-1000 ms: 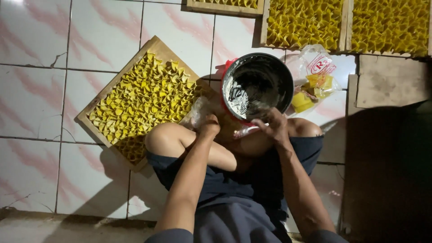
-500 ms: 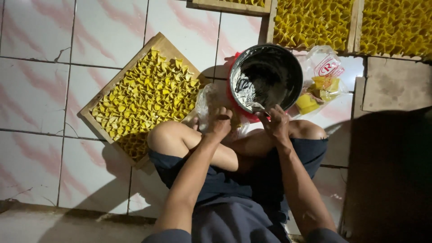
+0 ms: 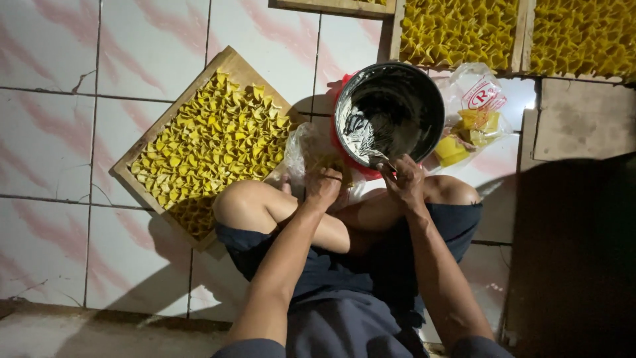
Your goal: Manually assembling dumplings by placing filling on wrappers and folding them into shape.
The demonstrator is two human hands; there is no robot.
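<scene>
I sit on the tiled floor (image 3: 152, 59) with my knees drawn up. My left hand (image 3: 322, 187) is clenched on a clear plastic bag (image 3: 301, 156) that lies against my left knee (image 3: 242, 202); yellow folded pieces show faintly through the film. My right hand (image 3: 405, 182) grips a small utensil (image 3: 379, 157) whose tip reaches over the near rim into the black bowl (image 3: 397, 106). The bowl stands on the floor just ahead of both hands, with a red rim or base visible at its left edge. Its inner wall is smeared with a pale paste, thickest on the left side.

To the left of the bowl, a wooden tray (image 3: 228, 63) lies turned at an angle, packed with yellow folded pieces (image 3: 212, 142). Its near corner is partly covered by my left knee. To the right of the bowl, touching it, lies a second plastic bag (image 3: 480, 109) holding yellow pieces. Along the top edge, two more trays (image 3: 527, 30) of yellow pieces stand side by side. A bare wooden board (image 3: 583, 119) lies at the right. The right-hand floor area is in deep shadow, and its contents cannot be determined. My dark shorts (image 3: 344, 292) fill the lower centre.
</scene>
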